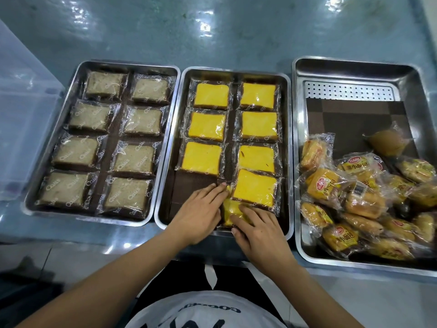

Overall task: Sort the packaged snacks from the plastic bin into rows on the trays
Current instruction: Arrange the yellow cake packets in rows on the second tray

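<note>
Mid tray (236, 72), near end: last yellow cake pack (233, 213) lies btwn both grips. Left grip (201, 209) open, fingers straight at pack's edge; right grip (257, 230) flat on top, prob. nudging it to the empty near-left slot.

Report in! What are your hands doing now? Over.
Left hand and right hand open, touching yellow pack in middle tray. Near-left slot free. Nothing blocking.

**Commercial food-prep counter**

Three stainless steel trays (294, 162) sit side by side on a glossy blue-grey counter (236, 31). They are lined with brown mats (354, 119) and hold wrapped cake slices (259, 124) and bread packs (324, 183). A clear plastic bin (21, 114) stands at the left.
</note>
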`<state>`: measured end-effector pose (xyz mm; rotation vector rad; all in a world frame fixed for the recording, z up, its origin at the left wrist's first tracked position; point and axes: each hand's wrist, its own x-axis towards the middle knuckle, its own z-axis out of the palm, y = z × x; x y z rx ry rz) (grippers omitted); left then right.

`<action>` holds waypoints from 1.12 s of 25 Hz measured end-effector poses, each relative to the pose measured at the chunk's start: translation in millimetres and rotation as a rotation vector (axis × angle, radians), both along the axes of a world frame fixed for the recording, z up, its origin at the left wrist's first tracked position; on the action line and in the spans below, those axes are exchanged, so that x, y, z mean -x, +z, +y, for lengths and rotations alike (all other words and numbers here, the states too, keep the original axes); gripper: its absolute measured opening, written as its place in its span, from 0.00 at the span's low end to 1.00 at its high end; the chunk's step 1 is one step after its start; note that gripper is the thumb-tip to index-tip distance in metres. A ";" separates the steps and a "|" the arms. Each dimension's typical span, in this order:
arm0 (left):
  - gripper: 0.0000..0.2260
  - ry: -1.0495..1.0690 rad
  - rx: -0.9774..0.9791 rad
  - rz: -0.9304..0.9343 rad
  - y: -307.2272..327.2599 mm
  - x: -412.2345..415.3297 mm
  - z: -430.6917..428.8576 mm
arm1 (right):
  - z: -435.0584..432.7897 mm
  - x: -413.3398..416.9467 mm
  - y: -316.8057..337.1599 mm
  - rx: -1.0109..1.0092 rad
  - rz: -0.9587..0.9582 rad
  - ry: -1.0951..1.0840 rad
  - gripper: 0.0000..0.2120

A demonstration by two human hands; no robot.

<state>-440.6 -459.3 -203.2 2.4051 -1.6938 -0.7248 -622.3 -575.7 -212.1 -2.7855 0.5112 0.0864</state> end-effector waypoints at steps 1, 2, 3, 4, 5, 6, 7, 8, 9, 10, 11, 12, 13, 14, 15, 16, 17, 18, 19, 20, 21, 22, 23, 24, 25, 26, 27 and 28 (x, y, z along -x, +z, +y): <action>0.24 0.006 0.007 -0.012 -0.8 -0.2 0.5 | 0.2 -0.6 0.3 0.002 -0.008 -0.003 0.18; 0.24 0.009 0.013 -0.026 -0.8 -0.9 1.3 | 0.6 -2.0 0.8 0.000 -0.015 -0.015 0.18; 0.24 0.010 0.014 -0.035 -0.6 -1.4 2.7 | 1.0 -3.6 1.1 0.000 -0.022 -0.037 0.19; 0.24 0.011 0.010 -0.037 -0.1 -1.9 5.0 | 1.5 -6.0 1.8 0.001 -0.027 -0.064 0.20; 0.24 0.010 0.002 -0.039 0.6 -2.1 7.6 | 2.5 -8.5 2.7 0.007 -0.030 -0.089 0.21; 0.24 0.004 -0.006 -0.047 1.1 -2.1 10.8 | 3.8 -10.9 3.1 0.019 -0.033 -0.108 0.22; 0.24 -0.005 -0.012 -0.061 2.5 -2.1 13.8 | 5.1 -12.7 3.1 0.032 -0.038 -0.121 0.23; 0.24 -0.014 -0.021 -0.080 3.7 -1.8 17.0 | 6.4 -13.6 3.2 0.045 -0.048 -0.132 0.23; 0.24 -0.018 -0.027 -0.099 5.3 -0.9 20.5 | 7.4 -14.7 3.5 0.057 -0.064 -0.139 0.23; 0.24 -0.012 -0.029 -0.115 6.4 0.4 24.4 | 8.1 -15.5 3.9 0.068 -0.079 -0.139 0.23; 0.23 0.001 -0.027 -0.128 7.4 2.1 28.5 | 8.4 -16.0 4.3 0.078 -0.093 -0.133 0.22; 0.23 0.016 -0.029 -0.140 8.0 4.2 32.9 | 9.0 -15.7 4.6 0.088 -0.104 -0.122 0.20; 0.23 0.031 -0.036 -0.152 8.2 6.5 37.5 | 9.5 -14.9 4.5 0.099 -0.115 -0.107 0.19; 0.23 0.047 -0.037 -0.167 8.8 8.4 42.3 | 10.0 -14.6 4.6 0.107 -0.121 -0.092 0.17; 0.22 0.065 -0.035 -0.177 9.7 10.0 46.3 | 10.5 -14.9 4.3 0.109 -0.124 -0.081 0.16; 0.22 0.085 -0.030 -0.179 10.6 11.5 49.3 | 11.2 -15.8 3.4 0.102 -0.124 -0.075 0.15; 0.21 0.104 -0.028 -0.174 11.8 13.3 51.3 | 12.1 -17.2 2.3 0.085 -0.124 -0.070 0.14; 0.21 0.113 -0.024 -0.164 11.8 15.4 53.2 | 13.0 -19.1 1.4 0.062 -0.126 -0.066 0.14; 0.20 0.107 -0.020 -0.146 11.8 17.2 55.1 | 13.4 -21.3 1.0 0.041 -0.131 -0.062 0.14; 0.20 0.093 -0.012 -0.117 11.0 18.6 57.3 | 12.7 -23.0 1.3 0.027 -0.134 -0.054 0.14; 0.21 0.077 -0.002 -0.077 10.7 18.8 59.1 | 11.3 -24.2 1.8 0.024 -0.138 -0.045 0.14; 0.21 0.065 0.005 -0.029 11.3 17.9 60.2 | 10.0 -24.3 2.2 0.030 -0.140 -0.034 0.13; 0.20 0.053 0.005 0.016 13.2 17.3 59.5 | 8.0 -23.3 1.8 0.039 -0.138 -0.027 0.12; 0.19 0.042 0.010 0.046 15.2 16.3 56.8 | 5.7 -22.0 1.4 0.045 -0.134 -0.028 0.10; 0.17 0.035 0.019 0.058 17.5 15.4 52.9 | 3.3 -21.3 0.6 0.045 -0.129 -0.037 0.08; 0.16 0.037 0.035 0.040 18.4 12.5 48.6 | 1.8 -20.8 -0.5 0.044 -0.123 -0.049 0.06; 0.15 0.058 0.047 -0.013 18.0 6.6 44.0 | 1.4 -20.5 -2.2 0.044 -0.115 -0.058 0.05; 0.16 0.103 0.045 -0.075 15.5 -1.8 39.6 | 2.2 -19.9 -3.9 0.048 -0.106 -0.067 0.06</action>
